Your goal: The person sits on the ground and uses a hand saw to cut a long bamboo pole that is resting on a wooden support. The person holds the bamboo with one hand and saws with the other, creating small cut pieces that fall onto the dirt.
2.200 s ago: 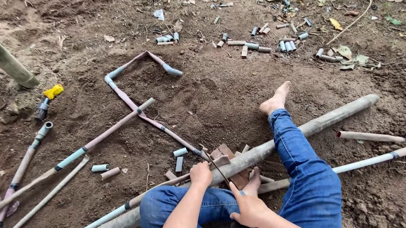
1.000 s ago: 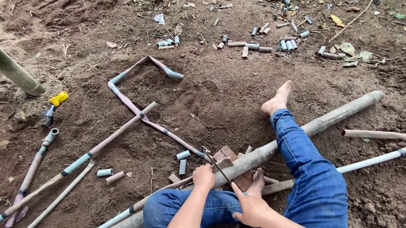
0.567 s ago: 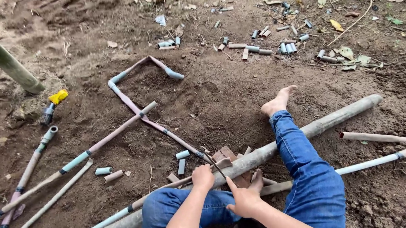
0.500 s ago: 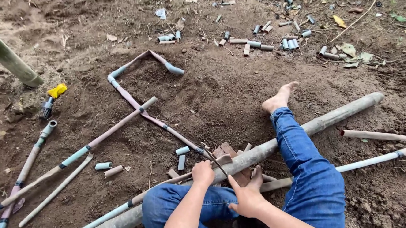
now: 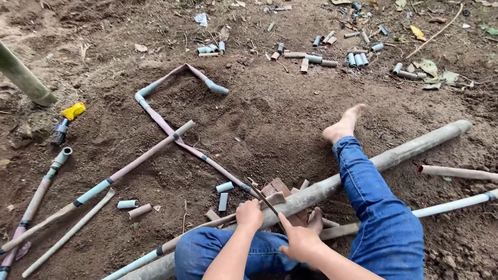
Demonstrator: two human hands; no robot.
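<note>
While the left hand (image 5: 249, 214) is clamped round the thin pipe (image 5: 208, 224) just where it crosses the thick grey pipe (image 5: 388, 159), the right hand (image 5: 301, 243) sits closed at 5 o'clock of it, gripping what looks like a thin blade (image 5: 264, 198) angled up toward 11; the grip itself I can't resolve fully. Work point is right at the knees, on bare dirt (image 5: 271, 121), brick scraps (image 5: 278, 188) underneath as a rest. To do it well, I'd say: keep the pipe pinned against that rest, short strokes, blade square to the pipe. Cut stubs (image 5: 224, 187) lie at 10 o'clock, the bent pipe frame (image 5: 167, 125) beyond.
</note>
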